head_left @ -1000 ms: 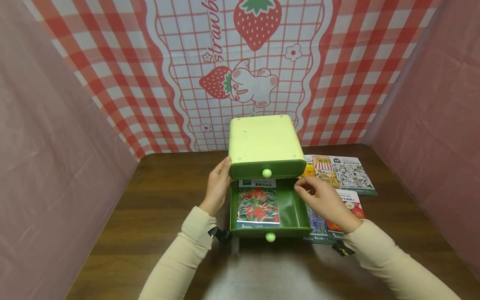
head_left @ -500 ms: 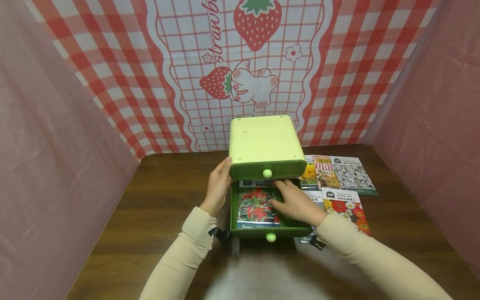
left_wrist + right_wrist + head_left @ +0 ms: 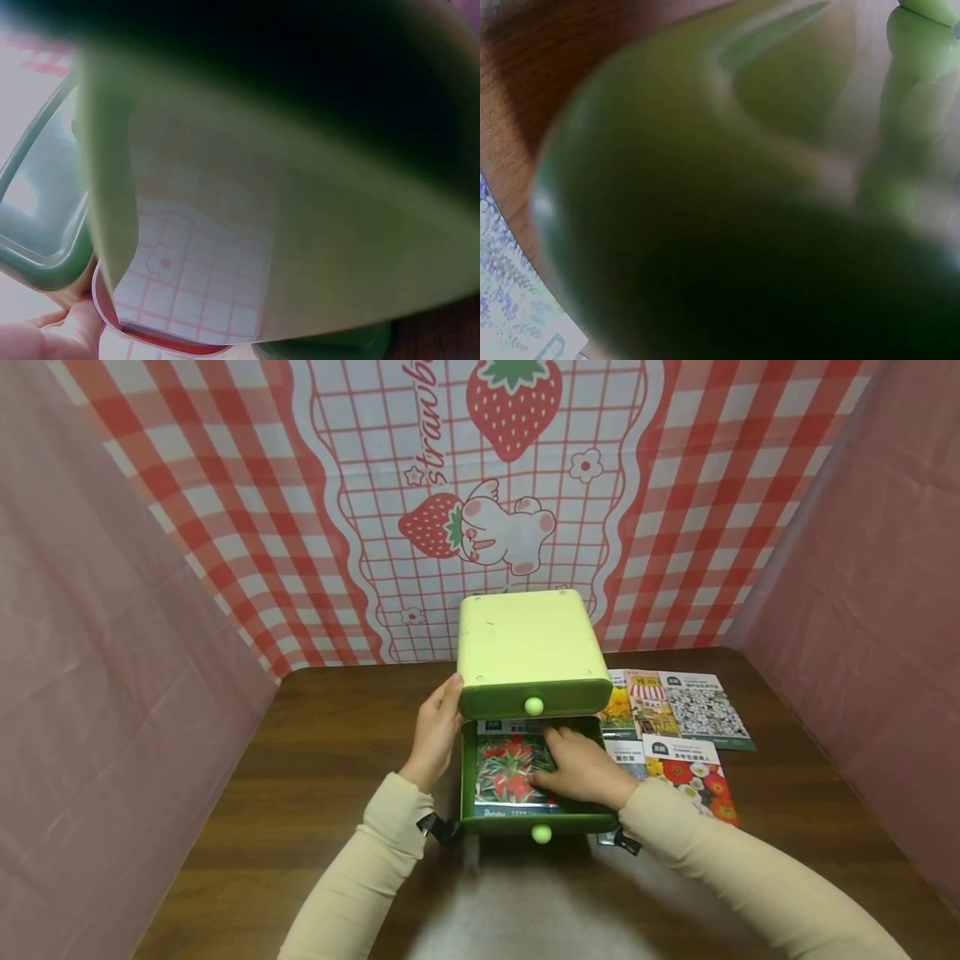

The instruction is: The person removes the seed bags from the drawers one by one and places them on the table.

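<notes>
A pale green two-drawer box [image 3: 528, 639] stands at the table's back, its upper drawer [image 3: 495, 703] pushed in and its lower drawer [image 3: 573, 825] pulled out. Inside the lower drawer lies a seed packet [image 3: 506, 772] with red flowers. My left hand [image 3: 435, 735] rests along the box's left side, thumb at the upper drawer's front corner. My right hand [image 3: 585, 767] reaches into the lower drawer, thumb and index finger spread apart over the packet's right part; its other fingers are hidden. Blurred green drawer surfaces fill most of both wrist views.
Right of the box lie several seed packets: one with white flowers [image 3: 705, 710], one with a striped awning [image 3: 652, 703], one with yellow flowers [image 3: 618, 706], one with red and white poppies [image 3: 693, 777], and a lavender one [image 3: 506, 277] beside the drawer.
From over the drawer's right side, my right hand has moved left and down into it, onto the red-flower packet. The poppy packet now lies farther right, uncovering the lavender packet's top. My left hand stays.
</notes>
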The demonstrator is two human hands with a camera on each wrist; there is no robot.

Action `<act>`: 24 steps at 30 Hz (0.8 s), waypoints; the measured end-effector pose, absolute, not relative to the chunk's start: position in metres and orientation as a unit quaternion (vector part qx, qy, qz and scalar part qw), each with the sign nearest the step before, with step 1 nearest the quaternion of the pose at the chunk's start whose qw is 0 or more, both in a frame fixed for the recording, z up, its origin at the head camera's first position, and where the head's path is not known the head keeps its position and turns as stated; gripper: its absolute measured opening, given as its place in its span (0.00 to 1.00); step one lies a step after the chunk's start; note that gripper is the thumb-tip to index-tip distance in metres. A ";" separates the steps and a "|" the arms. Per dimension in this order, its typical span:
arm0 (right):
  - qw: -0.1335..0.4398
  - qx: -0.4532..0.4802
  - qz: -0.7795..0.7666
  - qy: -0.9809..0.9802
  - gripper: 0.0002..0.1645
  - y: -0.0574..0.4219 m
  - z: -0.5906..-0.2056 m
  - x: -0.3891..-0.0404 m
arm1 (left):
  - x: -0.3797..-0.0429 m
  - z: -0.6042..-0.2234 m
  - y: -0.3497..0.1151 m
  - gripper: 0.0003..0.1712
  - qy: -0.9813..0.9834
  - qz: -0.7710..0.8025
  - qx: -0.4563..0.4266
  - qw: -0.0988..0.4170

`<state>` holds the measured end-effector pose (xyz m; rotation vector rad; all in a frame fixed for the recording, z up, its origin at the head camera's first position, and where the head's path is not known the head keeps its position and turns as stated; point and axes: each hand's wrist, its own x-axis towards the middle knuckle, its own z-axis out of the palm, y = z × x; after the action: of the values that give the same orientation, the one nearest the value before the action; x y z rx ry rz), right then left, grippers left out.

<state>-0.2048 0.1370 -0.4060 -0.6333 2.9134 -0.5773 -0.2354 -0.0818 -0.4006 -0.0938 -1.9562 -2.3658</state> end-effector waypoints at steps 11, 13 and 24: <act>0.074 -0.225 -0.233 0.943 0.56 0.139 -0.412 -0.209 | -0.235 -0.399 -0.081 0.33 -0.633 -0.772 -0.032 0.035; 0.070 -0.229 -0.238 0.941 0.57 0.139 -0.413 -0.210 | -0.235 -0.400 -0.081 0.33 -0.633 -0.773 -0.031 0.034; 0.085 -0.216 -0.286 0.930 0.52 0.137 -0.410 -0.210 | -0.235 -0.400 -0.082 0.35 -0.633 -0.773 -0.035 0.030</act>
<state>-0.2098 0.1374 -0.4100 -0.6441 2.7724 -0.8523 -0.2349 -0.0822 -0.4005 -0.1078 -1.9510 -2.3828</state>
